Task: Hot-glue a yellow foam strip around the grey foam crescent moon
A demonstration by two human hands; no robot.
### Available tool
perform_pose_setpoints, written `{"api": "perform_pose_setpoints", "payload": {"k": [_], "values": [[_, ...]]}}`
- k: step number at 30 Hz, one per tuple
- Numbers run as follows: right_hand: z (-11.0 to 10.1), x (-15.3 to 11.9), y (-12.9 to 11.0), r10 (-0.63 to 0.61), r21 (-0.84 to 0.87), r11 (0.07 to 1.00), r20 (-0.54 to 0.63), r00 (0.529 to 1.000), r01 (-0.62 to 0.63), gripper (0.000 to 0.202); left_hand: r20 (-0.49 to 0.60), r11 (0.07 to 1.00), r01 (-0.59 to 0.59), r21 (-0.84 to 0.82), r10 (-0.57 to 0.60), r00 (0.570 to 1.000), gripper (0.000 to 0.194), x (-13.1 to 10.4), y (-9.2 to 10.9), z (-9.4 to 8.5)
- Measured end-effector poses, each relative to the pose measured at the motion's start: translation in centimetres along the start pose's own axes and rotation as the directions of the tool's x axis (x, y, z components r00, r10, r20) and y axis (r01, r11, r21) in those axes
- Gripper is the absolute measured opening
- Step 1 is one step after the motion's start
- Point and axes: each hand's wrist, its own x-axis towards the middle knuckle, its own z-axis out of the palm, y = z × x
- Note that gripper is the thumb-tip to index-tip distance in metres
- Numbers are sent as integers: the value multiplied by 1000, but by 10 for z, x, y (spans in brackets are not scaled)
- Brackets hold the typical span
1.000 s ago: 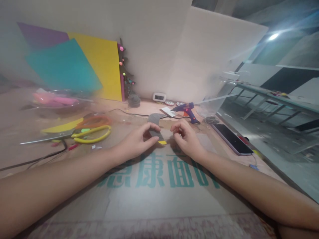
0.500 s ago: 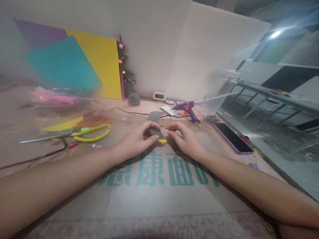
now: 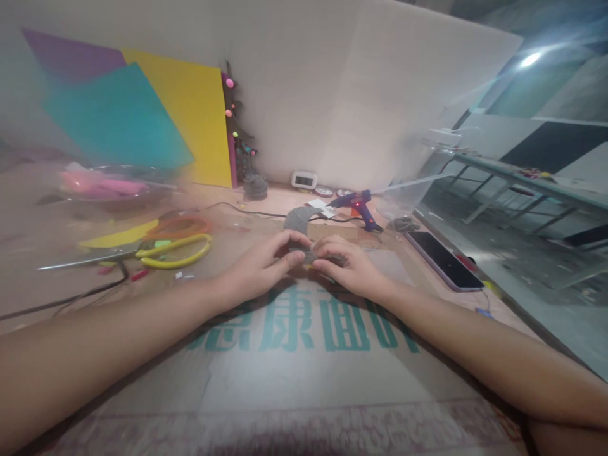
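My left hand [image 3: 278, 258] pinches a grey flat piece [image 3: 308, 255] between thumb and fingers. My right hand [image 3: 346, 261] meets it from the other side, its thumb and fingertips closed at the piece's right edge. Most of the piece is hidden by my fingers, and only a trace of yellow shows beneath it. Just beyond my fingertips a curved grey piece [image 3: 297, 219] arches up; whether it joins the held piece I cannot tell. Both hands are low over a board with green printed characters [image 3: 287, 326].
Behind the hands lies a blue glue gun [image 3: 358, 206] with a red light, beside a white card [image 3: 319, 206] and a small clock [image 3: 304, 180]. Yellow-handled scissors [image 3: 175, 251] and scraps lie left. A phone [image 3: 444, 261] sits right, near the table edge. Coloured sheets [image 3: 194, 120] lean behind.
My right hand has moved slightly left, closing the gap to my left hand and taking hold of the grey piece. The yellow bit under the piece is now mostly hidden.
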Motion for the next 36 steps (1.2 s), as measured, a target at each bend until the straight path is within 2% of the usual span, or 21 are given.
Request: {"api": "perform_pose_setpoints", "payload": {"k": [9,19,26,36], "values": [[-2,1,-2,-28,0,1000,19,999,28,17,-19,996,-22,90,24,1000,28,1,0,1],[-1,0,-1,38,-1,999,27,999,-38,27,-80,999,20,30,-18,997,25,3,-1,0],[1,-1,2,65,-5,998,-34,997,-66,5,-109,999,32,30,-28,994,25,3,-3,0],[0,0,0,54,-18,998,-33,998,-54,12,-97,999,41,4,-40,994,24,3,-4,0]]}}
